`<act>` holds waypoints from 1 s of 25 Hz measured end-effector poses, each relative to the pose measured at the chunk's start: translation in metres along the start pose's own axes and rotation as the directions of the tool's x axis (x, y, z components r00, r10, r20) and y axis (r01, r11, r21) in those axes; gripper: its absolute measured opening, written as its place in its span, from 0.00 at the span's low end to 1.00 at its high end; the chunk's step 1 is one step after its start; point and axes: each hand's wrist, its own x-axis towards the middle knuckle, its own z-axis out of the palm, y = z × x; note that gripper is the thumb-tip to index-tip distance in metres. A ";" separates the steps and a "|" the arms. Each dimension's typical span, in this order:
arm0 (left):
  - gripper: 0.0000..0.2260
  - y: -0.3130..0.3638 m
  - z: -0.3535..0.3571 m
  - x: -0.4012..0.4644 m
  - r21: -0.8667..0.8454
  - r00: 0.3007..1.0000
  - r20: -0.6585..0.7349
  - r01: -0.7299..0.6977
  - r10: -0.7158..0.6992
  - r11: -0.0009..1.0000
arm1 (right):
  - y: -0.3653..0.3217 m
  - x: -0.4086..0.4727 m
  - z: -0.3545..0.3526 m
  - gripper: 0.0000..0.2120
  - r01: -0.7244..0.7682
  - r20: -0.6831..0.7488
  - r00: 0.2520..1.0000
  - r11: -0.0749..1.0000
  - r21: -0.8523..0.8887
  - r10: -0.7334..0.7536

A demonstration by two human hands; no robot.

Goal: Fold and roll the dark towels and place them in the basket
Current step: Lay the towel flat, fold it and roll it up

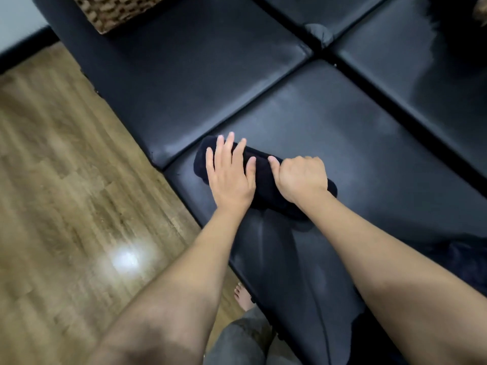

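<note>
A dark towel (264, 177), rolled into a thick tube, lies on the black leather sofa cushion (355, 143) near its left edge. My left hand (232, 172) lies flat on the roll's left half with straight, spread fingers. Over the roll's right half my right hand (303, 177) is curled, gripping it from above, thumb pointing left along the cloth. The woven basket (113, 11) stands at the top left on the far cushion, only partly in frame.
The black sofa (210, 64) has several cushions split by deep seams. Wooden floor (66, 193) runs along the left. More dark cloth (463, 262) lies at the right edge. My bare foot (243, 296) and grey trouser leg show at the bottom.
</note>
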 end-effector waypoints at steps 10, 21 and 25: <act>0.39 0.060 -0.013 -0.052 -0.629 0.612 0.381 0.721 -0.693 0.291 | -0.012 -0.039 0.013 0.33 -0.283 0.222 0.949 0.915 0.287 0.224; 0.44 0.027 -0.040 -0.051 -0.378 0.343 0.864 0.926 -0.368 -0.024 | -0.023 -0.080 0.036 0.37 -0.507 0.381 0.860 0.641 0.575 0.339; 0.44 0.017 -0.049 -0.058 -0.426 0.402 0.886 0.903 -0.232 -0.062 | -0.036 -0.097 0.024 0.33 -0.347 0.138 0.919 0.592 0.728 0.369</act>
